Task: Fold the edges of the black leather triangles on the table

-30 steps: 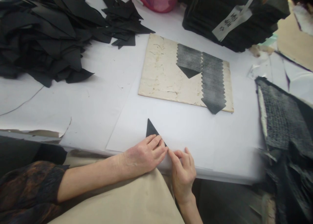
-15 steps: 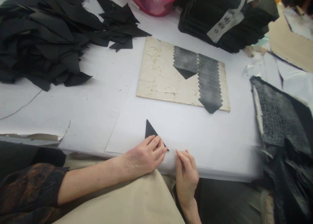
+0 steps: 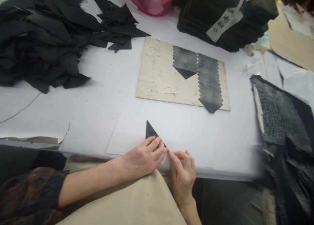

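Observation:
A small black triangular piece [image 3: 150,130] of folded material lies on white paper near the table's front edge. My left hand [image 3: 148,154] holds it down, its bent fingertips along the lower part of the triangle and hiding some of it. At the piece's lower right corner, the fingertips of my right hand [image 3: 183,171] pinch or press the tip; its other fingers are curled. Beyond the hands lies a cream board [image 3: 157,77] bearing overlapping rows of black zigzag-edged pieces [image 3: 209,77], with one pointed piece at the end of each row.
A big heap of black cut pieces [image 3: 49,38] covers the left, with a smaller pile [image 3: 120,28] beside it. A pink basin [image 3: 157,4] and a tagged stack of black pieces [image 3: 225,15] stand at the back. Dark cloth [image 3: 282,113] hangs over the right edge.
My right hand has moved left and now meets the lower right corner of the black triangular piece. My left hand stays in place on the piece.

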Motion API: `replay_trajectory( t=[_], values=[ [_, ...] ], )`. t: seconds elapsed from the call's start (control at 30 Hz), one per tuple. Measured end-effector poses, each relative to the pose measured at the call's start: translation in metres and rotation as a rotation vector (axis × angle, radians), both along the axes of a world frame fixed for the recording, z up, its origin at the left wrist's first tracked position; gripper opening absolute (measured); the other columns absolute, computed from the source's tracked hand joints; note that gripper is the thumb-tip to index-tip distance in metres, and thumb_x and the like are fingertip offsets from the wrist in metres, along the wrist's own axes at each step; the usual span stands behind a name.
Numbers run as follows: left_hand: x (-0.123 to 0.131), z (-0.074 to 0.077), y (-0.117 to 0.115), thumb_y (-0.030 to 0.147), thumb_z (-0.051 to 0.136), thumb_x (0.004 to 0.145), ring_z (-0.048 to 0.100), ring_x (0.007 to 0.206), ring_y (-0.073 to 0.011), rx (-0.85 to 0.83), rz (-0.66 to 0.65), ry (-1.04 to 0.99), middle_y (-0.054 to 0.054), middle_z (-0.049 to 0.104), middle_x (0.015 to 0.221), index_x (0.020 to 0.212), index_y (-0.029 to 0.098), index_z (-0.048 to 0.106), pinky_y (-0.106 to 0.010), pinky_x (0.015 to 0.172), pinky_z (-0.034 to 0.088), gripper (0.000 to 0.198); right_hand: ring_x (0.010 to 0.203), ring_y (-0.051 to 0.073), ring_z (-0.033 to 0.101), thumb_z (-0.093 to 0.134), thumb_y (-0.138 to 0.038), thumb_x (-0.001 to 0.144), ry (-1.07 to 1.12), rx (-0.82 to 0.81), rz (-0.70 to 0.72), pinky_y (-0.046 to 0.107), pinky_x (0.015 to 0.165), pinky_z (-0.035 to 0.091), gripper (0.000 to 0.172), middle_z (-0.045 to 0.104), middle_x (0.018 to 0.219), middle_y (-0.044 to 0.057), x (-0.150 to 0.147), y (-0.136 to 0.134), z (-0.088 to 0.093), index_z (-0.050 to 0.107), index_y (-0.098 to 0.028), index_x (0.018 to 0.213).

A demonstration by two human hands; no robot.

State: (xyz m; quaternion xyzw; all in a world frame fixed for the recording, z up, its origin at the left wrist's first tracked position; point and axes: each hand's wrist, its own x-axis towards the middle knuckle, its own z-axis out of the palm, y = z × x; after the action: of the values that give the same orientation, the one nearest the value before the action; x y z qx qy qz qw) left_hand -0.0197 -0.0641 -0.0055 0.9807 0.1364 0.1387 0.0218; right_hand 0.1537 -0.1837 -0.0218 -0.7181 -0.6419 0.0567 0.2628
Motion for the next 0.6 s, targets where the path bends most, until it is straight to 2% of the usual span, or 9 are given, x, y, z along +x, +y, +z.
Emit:
replay_trajectory(
  t=[0.13,0.27,0.37,0.47,0.6],
  values=[
    [-0.005,-0.003,0.004,0.01,0.052,0.094,0.055,0.116,-0.0259,-0.071,0.007,-0.118,-0.012,0.062,0.118,0.115,0.007,0.062,-0.037,0.101,0.048,0.023,0.089,0.017,0.057,0.056,-0.014,0.093,0.062,-0.046,0.001,0.049,0.104,0.041,0.025,0.061,0.095,0.003,0.004,0.002,0.005,0.069,-0.028,0.108],
    [-0.007,-0.006,0.005,0.008,0.052,0.094,0.056,0.117,-0.024,-0.1,0.007,-0.188,-0.013,0.063,0.117,0.11,0.005,0.063,-0.037,0.104,0.047,0.02,0.093,0.02,0.058,0.054,-0.028,0.096,0.239,-0.099,-0.126,0.042,0.095,0.045,0.014,0.064,0.096,0.004,0.0,0.009,0.015,0.065,-0.023,0.103],
    [-0.007,-0.008,0.004,0.009,0.052,0.094,0.057,0.117,-0.0232,-0.102,0.028,-0.198,-0.013,0.064,0.116,0.113,0.007,0.062,-0.037,0.102,0.05,0.021,0.089,0.021,0.058,0.054,-0.037,0.095,0.129,-0.138,-0.182,0.037,0.083,0.044,0.018,0.064,0.092,0.004,-0.01,0.018,0.019,0.064,-0.022,0.096],
    [-0.007,-0.011,0.004,0.011,0.05,0.096,0.057,0.116,-0.022,-0.132,0.035,-0.212,-0.013,0.064,0.115,0.114,0.007,0.061,-0.035,0.101,0.051,0.022,0.082,0.021,0.056,0.05,-0.043,0.097,0.006,-0.161,-0.191,0.037,0.08,0.04,0.026,0.062,0.085,0.003,-0.02,0.026,0.019,0.06,-0.021,0.088],
    [-0.009,-0.013,0.005,0.011,0.049,0.096,0.059,0.113,-0.0216,-0.187,0.023,-0.226,-0.012,0.064,0.11,0.111,0.005,0.061,-0.034,0.1,0.052,0.02,0.077,0.021,0.054,0.046,-0.047,0.098,0.037,-0.208,-0.18,0.037,0.077,0.039,0.031,0.06,0.08,0.003,-0.025,0.028,0.02,0.055,-0.021,0.082]
  ],
)
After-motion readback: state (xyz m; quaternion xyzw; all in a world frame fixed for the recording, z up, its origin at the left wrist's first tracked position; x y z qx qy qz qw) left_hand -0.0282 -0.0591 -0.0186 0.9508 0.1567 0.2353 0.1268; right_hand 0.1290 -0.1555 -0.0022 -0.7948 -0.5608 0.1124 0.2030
